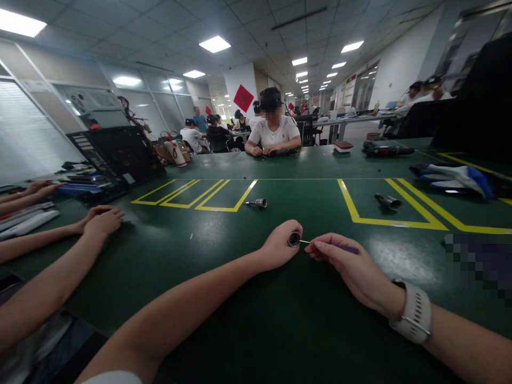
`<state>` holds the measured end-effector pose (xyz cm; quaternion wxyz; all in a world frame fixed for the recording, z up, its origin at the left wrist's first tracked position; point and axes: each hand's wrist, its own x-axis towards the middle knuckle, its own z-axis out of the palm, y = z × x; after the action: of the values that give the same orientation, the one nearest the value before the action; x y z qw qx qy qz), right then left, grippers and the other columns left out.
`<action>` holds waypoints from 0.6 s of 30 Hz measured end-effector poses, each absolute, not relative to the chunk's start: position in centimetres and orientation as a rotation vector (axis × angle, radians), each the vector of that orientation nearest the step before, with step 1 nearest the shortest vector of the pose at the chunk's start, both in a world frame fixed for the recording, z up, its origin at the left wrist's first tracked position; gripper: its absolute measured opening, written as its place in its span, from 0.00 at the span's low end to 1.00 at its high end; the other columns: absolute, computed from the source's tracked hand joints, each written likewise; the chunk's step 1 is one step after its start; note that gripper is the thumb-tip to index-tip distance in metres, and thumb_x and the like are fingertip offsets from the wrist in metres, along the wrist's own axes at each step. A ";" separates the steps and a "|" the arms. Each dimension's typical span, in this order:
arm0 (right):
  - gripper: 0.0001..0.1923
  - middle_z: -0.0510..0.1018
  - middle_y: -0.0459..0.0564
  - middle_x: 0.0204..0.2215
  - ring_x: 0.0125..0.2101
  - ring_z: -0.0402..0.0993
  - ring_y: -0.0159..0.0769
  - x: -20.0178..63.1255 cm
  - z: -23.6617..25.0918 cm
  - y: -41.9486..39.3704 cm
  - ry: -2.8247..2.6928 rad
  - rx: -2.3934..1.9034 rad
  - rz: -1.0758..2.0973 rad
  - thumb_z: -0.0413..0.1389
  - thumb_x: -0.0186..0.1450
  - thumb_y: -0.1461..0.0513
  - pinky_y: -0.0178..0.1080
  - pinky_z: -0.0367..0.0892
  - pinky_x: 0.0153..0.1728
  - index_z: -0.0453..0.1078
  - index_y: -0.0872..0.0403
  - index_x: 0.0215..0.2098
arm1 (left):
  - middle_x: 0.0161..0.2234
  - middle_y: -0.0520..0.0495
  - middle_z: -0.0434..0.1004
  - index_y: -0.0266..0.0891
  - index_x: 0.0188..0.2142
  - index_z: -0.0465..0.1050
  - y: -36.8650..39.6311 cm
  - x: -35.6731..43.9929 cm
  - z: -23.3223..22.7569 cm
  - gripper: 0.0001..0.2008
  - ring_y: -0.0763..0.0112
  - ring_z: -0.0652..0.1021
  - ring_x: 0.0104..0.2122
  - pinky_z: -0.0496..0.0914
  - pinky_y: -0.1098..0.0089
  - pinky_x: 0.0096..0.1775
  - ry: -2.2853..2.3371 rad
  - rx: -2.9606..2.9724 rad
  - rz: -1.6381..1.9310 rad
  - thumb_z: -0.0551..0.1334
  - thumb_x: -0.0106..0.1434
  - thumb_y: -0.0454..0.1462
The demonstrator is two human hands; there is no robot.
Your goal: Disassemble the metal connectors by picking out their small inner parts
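Left hand (pixel 278 248) pinches one socket (pixel 294 239); two more sockets (pixel 261 202) lie beyond.

Bare green worktop (pixel 224 250) lies open ahead of both hands up to a small socket (pixel 259 202); a co-worker's forearm (pixel 48 237) blocks the left; another metal socket (pixel 387 201) lies right.

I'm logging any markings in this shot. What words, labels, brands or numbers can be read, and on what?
No text can be read here.
Red diamond sign on the far pillar: a dark character, too blurred to read.
Open laptop at left: stickers and labels too small to read.
Small cylinder in the left hand and thin tool in the right hand: no marking visible.
Table: yellow lines only, no lettering.
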<state>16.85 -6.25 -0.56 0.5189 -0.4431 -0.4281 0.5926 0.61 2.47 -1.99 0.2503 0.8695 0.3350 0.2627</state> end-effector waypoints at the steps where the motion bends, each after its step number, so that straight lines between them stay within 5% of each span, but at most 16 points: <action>1: 0.10 0.77 0.49 0.31 0.36 0.72 0.39 16.9 -0.5 -6.2 -0.991 -1.048 1.448 0.62 0.53 0.56 0.43 0.64 0.42 0.75 0.54 0.29 | 0.29 0.53 0.65 0.38 0.29 0.61 2.5 0.6 -2.0 0.06 0.73 0.67 0.30 0.62 0.72 0.31 0.899 2.361 0.724 0.56 0.51 0.28; 18: 0.10 0.78 0.49 0.31 0.35 0.72 0.37 16.9 -0.4 -6.0 -0.923 -1.010 1.483 0.63 0.52 0.56 0.42 0.63 0.43 0.75 0.54 0.28 | 0.28 0.53 0.63 0.38 0.28 0.60 2.3 0.7 -2.1 0.05 0.73 0.65 0.29 0.60 0.71 0.32 0.893 2.507 0.730 0.54 0.53 0.28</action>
<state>16.92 -6.03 -0.38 0.5327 -0.4238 -0.3873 0.6218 0.72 2.29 -2.09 0.1897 0.8920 0.3178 0.2596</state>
